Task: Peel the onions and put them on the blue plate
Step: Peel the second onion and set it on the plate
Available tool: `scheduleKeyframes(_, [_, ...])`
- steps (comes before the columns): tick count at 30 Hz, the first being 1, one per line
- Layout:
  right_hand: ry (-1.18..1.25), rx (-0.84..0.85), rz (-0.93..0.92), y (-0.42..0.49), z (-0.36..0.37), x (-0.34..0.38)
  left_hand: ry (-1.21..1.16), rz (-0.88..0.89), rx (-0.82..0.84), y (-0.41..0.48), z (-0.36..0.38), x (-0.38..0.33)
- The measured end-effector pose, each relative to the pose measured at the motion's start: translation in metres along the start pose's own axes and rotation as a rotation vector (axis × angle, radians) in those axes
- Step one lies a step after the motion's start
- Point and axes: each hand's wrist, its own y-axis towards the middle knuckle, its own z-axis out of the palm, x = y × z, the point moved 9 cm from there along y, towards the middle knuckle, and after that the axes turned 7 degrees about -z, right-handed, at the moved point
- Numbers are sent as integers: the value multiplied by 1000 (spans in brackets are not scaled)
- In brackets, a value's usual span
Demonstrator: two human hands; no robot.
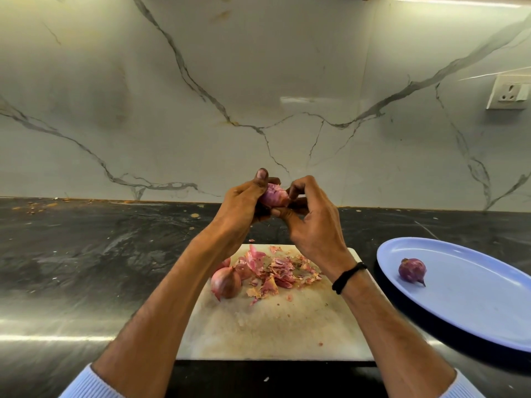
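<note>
On the left half of the cutting board (275, 326), beside the peel heap (275, 272): an unpeeled onion (227, 282), a second half hidden behind the forearm. Above the board's far edge, over the bench (86, 254): left hand (244, 205) with fingers closed round a part-peeled onion (274, 195), long axis roughly sideways, bared end toward the right hand (311, 222), whose fingers pinch at the skin there. Well to the right, near the bench's right edge: blue plate (488, 311) with one peeled onion (412, 270), nearer the right hand.
</note>
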Motion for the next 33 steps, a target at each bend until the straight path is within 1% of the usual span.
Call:
scheduleKeyframes(2, [32,12,7,0,1,1,-22,-3,4,0,1,0])
scheduleKeyframes(15, [-59,35,-15,-1,5,-1,5,-19,-5,0,1,3])
scheduleKeyframes(21, [-62,55,-26,-2,6,0,18,-9,-9,0,0,3])
scheduleKeyframes(23, [-84,41,-35,-2,5,0,24,-5,-4,0,1,3])
scheduleKeyframes(26, [-144,-31,-53,-2,-2,1,34,-1,-23,-2,1,0])
scheduleKeyframes(28, [-95,-43,-19,-1,-4,0,30,13,-25,-4,2,-2])
scheduleKeyframes(31, [70,-2,78,0,-1,-2,13,18,-21,-4,2,-3])
scheduleKeyframes(33, [135,3,121,0,-1,0,9,24,-28,-3,1,-3])
